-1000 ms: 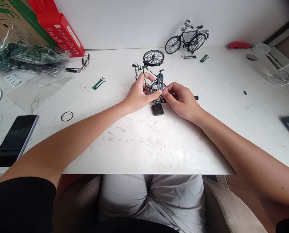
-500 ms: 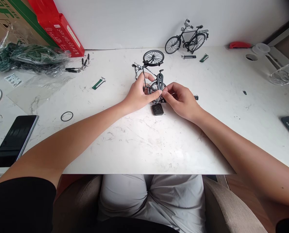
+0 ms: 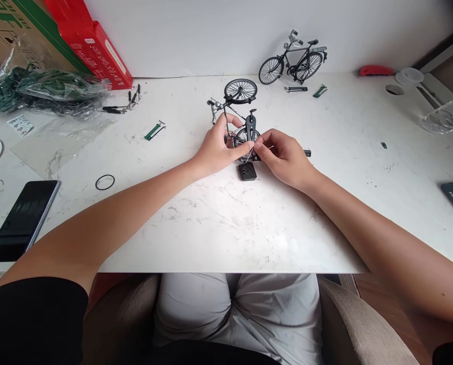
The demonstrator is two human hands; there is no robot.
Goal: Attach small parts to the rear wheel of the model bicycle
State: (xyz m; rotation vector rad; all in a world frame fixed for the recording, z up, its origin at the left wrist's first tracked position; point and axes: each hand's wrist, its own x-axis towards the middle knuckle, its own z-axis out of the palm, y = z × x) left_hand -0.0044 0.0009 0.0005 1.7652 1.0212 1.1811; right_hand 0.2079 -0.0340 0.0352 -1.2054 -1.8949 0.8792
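A black model bicycle (image 3: 250, 126) lies on its side on the white table, front wheel (image 3: 241, 90) toward the wall. My left hand (image 3: 223, 142) grips it around the frame and rear wheel, the thumb pressed near the chain cover. At the rear wheel's right side, the thumb and forefinger of my right hand (image 3: 281, 154) are pinched together; whatever sits between them is too small or hidden to name. Just below the rear wheel lies a small black square block (image 3: 247, 172). The far part of the rear wheel is covered by my fingers.
Against the wall stands a second model bicycle (image 3: 292, 61). Small green parts (image 3: 154, 130), mini screwdrivers (image 3: 114, 109) and a black ring (image 3: 105, 182) lie about. Plastic bags (image 3: 55, 91), a red box (image 3: 104, 56) and a phone (image 3: 23, 220) occupy the left; a red object (image 3: 376, 70) is back right.
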